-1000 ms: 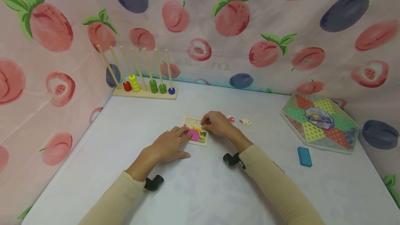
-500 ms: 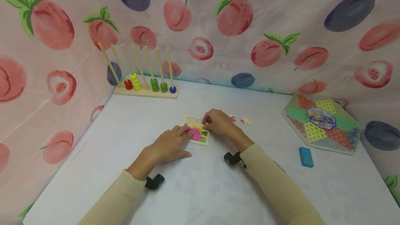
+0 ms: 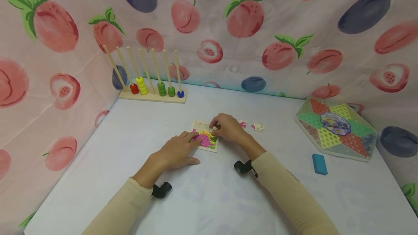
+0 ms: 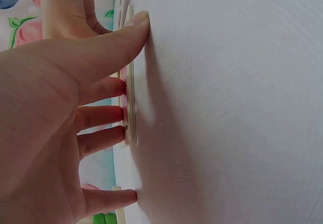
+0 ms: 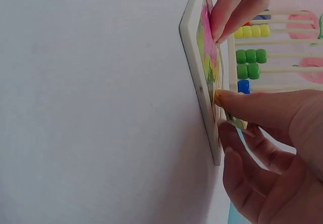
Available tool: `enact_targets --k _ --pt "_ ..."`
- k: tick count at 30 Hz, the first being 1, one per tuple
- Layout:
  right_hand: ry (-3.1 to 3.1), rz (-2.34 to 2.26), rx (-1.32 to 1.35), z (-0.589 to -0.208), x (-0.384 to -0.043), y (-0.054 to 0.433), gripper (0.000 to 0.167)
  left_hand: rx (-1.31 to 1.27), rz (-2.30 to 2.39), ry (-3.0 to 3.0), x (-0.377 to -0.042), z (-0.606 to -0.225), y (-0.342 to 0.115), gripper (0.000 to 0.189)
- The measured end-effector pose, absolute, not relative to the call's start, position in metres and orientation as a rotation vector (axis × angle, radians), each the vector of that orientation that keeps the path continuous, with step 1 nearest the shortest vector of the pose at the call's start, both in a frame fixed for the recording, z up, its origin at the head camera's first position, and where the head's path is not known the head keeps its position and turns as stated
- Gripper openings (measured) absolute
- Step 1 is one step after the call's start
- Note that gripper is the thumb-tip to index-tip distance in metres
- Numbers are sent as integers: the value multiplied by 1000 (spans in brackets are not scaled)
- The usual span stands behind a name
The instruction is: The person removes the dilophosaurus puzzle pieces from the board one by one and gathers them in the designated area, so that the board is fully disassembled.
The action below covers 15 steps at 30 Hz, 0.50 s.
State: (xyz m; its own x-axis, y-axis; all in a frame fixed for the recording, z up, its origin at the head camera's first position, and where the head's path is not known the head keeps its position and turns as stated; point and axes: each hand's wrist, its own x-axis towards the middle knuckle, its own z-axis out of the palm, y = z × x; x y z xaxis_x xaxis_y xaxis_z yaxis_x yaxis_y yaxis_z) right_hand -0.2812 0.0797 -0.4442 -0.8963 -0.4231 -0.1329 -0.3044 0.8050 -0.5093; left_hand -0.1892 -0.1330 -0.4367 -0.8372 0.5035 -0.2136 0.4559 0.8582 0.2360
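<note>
A small wooden jigsaw puzzle [image 3: 204, 141] with a pink dinosaur picture lies in its pale frame at the middle of the table. My left hand [image 3: 177, 151] rests on its left side with outstretched fingers; in the left wrist view several fingertips [image 4: 117, 114] touch the board and the thumb reaches along its near edge. At the board's upper right, my right hand [image 3: 226, 128] pinches a puzzle piece [image 5: 237, 120] between thumb and fingers, the piece tilted up from the board. Bare wood shows in the upper part of the frame. The right hand partly covers that corner.
Two loose puzzle pieces, one pink [image 3: 243, 123] and one pale [image 3: 258, 127], lie right of the right hand. A bead abacus [image 3: 152, 97] stands back left. A hexagonal game box [image 3: 336, 128] and a blue block [image 3: 319, 164] lie at right. Fruit-print cloth hangs behind.
The right hand's fingers have shifted slightly at the board's upper right corner, still holding the piece. The left hand stays in place; the head view has moved a little.
</note>
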Motion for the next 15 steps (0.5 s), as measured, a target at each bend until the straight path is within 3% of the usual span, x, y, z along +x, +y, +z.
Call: enact_targets --k 15 --pt "2630 -1160 -501 -433 -289 106 30 718 238 2764 -190 -437 -132 81"
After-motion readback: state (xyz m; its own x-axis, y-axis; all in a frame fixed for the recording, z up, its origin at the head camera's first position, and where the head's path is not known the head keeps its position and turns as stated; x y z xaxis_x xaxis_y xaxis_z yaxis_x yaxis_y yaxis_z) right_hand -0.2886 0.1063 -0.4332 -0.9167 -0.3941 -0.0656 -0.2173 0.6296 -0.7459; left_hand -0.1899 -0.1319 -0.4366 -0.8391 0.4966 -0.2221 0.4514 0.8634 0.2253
